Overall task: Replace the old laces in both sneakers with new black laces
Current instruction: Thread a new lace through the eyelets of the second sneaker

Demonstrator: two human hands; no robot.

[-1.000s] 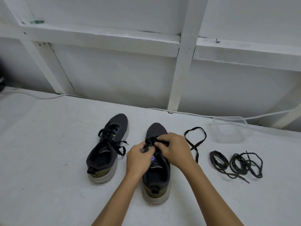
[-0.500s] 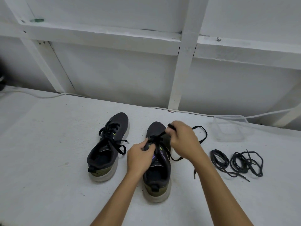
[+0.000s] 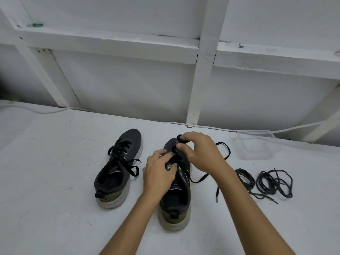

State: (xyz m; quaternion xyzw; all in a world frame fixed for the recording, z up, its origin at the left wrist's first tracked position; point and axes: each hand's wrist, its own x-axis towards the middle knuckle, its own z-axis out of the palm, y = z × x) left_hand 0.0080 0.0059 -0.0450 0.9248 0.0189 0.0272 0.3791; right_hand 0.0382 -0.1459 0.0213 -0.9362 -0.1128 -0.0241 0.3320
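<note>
The right hand (image 3: 202, 153) pinches a black lace (image 3: 225, 153) above the toe of the right sneaker (image 3: 176, 203). The left hand (image 3: 159, 173) presses curled fingers on that sneaker's tongue, holding it. Left of this sneaker stands the laced sneaker (image 3: 117, 170); right of it lie two loose lace bundles (image 3: 265, 183) and a clear container (image 3: 257, 146).
</note>
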